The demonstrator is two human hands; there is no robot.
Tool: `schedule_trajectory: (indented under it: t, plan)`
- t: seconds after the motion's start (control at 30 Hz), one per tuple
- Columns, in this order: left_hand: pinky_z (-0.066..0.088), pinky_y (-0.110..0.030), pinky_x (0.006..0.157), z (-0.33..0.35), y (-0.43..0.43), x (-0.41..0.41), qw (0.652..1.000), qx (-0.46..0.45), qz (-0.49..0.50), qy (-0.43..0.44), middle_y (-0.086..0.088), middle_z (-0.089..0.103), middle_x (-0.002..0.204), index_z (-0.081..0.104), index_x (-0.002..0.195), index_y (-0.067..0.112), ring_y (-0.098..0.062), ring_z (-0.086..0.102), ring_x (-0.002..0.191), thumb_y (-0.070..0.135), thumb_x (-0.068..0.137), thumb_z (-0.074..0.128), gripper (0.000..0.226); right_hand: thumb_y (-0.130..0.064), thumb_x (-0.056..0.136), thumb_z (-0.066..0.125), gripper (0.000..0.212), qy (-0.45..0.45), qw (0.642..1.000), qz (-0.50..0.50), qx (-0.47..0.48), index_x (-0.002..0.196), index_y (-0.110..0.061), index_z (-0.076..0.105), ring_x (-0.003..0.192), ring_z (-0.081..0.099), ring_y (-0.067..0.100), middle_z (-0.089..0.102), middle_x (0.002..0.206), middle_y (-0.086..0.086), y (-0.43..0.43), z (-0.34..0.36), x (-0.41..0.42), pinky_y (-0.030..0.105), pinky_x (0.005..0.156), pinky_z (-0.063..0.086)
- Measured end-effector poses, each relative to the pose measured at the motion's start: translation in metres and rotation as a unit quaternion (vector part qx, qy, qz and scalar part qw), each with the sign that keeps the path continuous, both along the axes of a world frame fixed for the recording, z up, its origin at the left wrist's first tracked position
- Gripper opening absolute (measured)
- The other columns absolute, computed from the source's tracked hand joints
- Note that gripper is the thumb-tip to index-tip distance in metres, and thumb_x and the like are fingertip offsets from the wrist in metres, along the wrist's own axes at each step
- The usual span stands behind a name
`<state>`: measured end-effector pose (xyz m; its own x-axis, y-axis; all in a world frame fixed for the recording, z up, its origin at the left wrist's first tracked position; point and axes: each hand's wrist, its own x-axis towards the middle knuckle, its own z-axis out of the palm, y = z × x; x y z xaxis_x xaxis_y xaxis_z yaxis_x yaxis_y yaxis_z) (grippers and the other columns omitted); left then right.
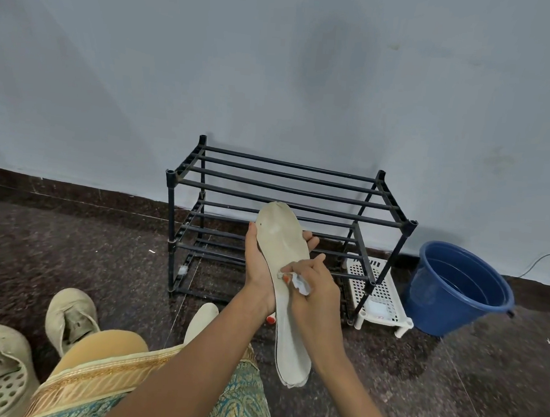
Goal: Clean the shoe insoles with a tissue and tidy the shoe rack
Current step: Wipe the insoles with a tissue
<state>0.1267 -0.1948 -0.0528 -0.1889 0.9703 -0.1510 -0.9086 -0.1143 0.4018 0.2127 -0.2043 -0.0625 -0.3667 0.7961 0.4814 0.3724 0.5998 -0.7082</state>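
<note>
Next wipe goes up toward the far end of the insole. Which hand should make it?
Right. The right hand pinches the crumpled white tissue against the long beige insole, while the left hand is wrapped round the insole, holding it up.

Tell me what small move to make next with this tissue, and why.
Probably sweep the tissue down the insole toward its near end. The right hand pinches the tissue against the insole's middle, the left hand holds the insole from behind, and a long stretch lies bare below it.
</note>
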Motion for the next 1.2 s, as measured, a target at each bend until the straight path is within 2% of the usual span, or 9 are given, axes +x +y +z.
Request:
schedule_trajectory:
  t: [0.13, 0.3, 0.43, 0.53, 0.77, 0.9, 0.97, 1.07, 1.2]
  plan:
    - [0.047, -0.048, 0.087, 0.001, 0.0, -0.002, 1.0, -0.002, 0.003, -0.007, -0.015, 0.067, 0.078, 0.075, 0.08, 0.004, -0.027, 0.064, 0.08, 0.064, 0.089, 0.027, 0.077, 0.006, 0.078, 0.06, 0.019, 0.008, 1.0, 0.023, -0.018, 0.08, -0.01, 0.069, 0.082, 0.055, 0.006, 0.054, 0.082, -0.016, -0.009, 0.001, 0.003, 0.007, 0.072, 0.039]
    - [0.048, -0.046, 0.084, 0.004, -0.001, -0.003, 1.0, -0.018, -0.002, 0.002, -0.015, 0.066, 0.078, 0.064, 0.094, 0.002, -0.027, 0.062, 0.08, 0.064, 0.09, 0.025, 0.073, 0.005, 0.08, 0.061, 0.016, 0.016, 0.998, 0.052, -0.041, 0.079, -0.009, 0.069, 0.086, 0.053, 0.002, 0.056, 0.083, -0.013, -0.017, 0.002, 0.01, 0.008, 0.069, 0.039]
    - [0.053, -0.04, 0.077, 0.003, -0.002, 0.0, 0.999, -0.04, -0.029, 0.014, -0.015, 0.067, 0.081, 0.064, 0.095, -0.001, -0.025, 0.067, 0.072, 0.066, 0.088, 0.029, 0.075, 0.011, 0.077, 0.059, 0.02, 0.027, 0.997, 0.036, -0.057, 0.079, -0.007, 0.069, 0.083, 0.052, -0.007, 0.055, 0.081, -0.013, -0.011, 0.007, 0.006, 0.004, 0.07, 0.038]
    - [0.057, -0.034, 0.068, 0.002, -0.001, 0.0, 0.998, -0.043, -0.039, 0.025, -0.015, 0.068, 0.082, 0.064, 0.096, -0.001, -0.024, 0.067, 0.068, 0.065, 0.088, 0.029, 0.076, 0.01, 0.078, 0.058, 0.022, 0.024, 0.998, 0.029, -0.05, 0.082, -0.008, 0.07, 0.082, 0.054, -0.002, 0.053, 0.082, -0.015, -0.008, 0.009, 0.001, 0.004, 0.071, 0.038]
    - [0.052, -0.03, 0.067, 0.001, 0.0, -0.004, 0.998, -0.056, -0.026, 0.009, -0.013, 0.066, 0.081, 0.062, 0.096, -0.002, -0.022, 0.064, 0.071, 0.067, 0.086, 0.029, 0.077, 0.007, 0.077, 0.06, 0.021, 0.023, 0.996, 0.063, -0.053, 0.079, -0.011, 0.07, 0.083, 0.053, -0.006, 0.055, 0.082, -0.014, -0.012, 0.003, 0.008, 0.004, 0.07, 0.039]
    - [0.054, -0.028, 0.063, 0.002, 0.002, -0.004, 0.998, -0.063, -0.019, 0.002, -0.015, 0.061, 0.089, 0.056, 0.111, -0.001, -0.023, 0.061, 0.076, 0.067, 0.085, 0.028, 0.078, -0.006, 0.079, 0.06, 0.033, 0.042, 0.994, 0.055, -0.087, 0.074, -0.038, 0.067, 0.082, 0.057, 0.0, 0.06, 0.083, -0.013, -0.018, -0.001, 0.016, 0.017, 0.071, 0.046]
    - [0.054, -0.03, 0.066, 0.002, 0.002, -0.003, 0.998, -0.065, -0.016, 0.005, -0.015, 0.063, 0.089, 0.057, 0.11, -0.001, -0.023, 0.062, 0.078, 0.067, 0.086, 0.028, 0.078, -0.002, 0.08, 0.064, 0.047, 0.066, 0.987, 0.036, -0.143, 0.064, -0.047, 0.065, 0.083, 0.057, 0.001, 0.063, 0.084, -0.011, -0.017, 0.001, 0.017, 0.019, 0.075, 0.045]
    - [0.051, -0.04, 0.082, 0.002, 0.003, -0.001, 0.998, -0.062, -0.007, 0.012, -0.018, 0.067, 0.087, 0.062, 0.099, -0.004, -0.028, 0.062, 0.087, 0.067, 0.089, 0.026, 0.08, 0.0, 0.079, 0.065, 0.041, 0.097, 0.978, 0.018, -0.183, 0.063, -0.038, 0.064, 0.082, 0.058, 0.0, 0.065, 0.086, -0.005, -0.014, 0.005, 0.016, 0.02, 0.078, 0.044]
    - [0.043, -0.042, 0.094, 0.001, 0.004, 0.0, 0.994, -0.057, -0.049, 0.083, -0.018, 0.071, 0.09, 0.067, 0.094, 0.0, -0.027, 0.063, 0.094, 0.074, 0.085, 0.014, 0.092, 0.0, 0.079, 0.065, 0.033, 0.137, 0.974, -0.005, -0.182, 0.068, -0.031, 0.064, 0.076, 0.056, -0.007, 0.064, 0.086, 0.0, -0.009, 0.013, 0.015, 0.006, 0.068, 0.041]
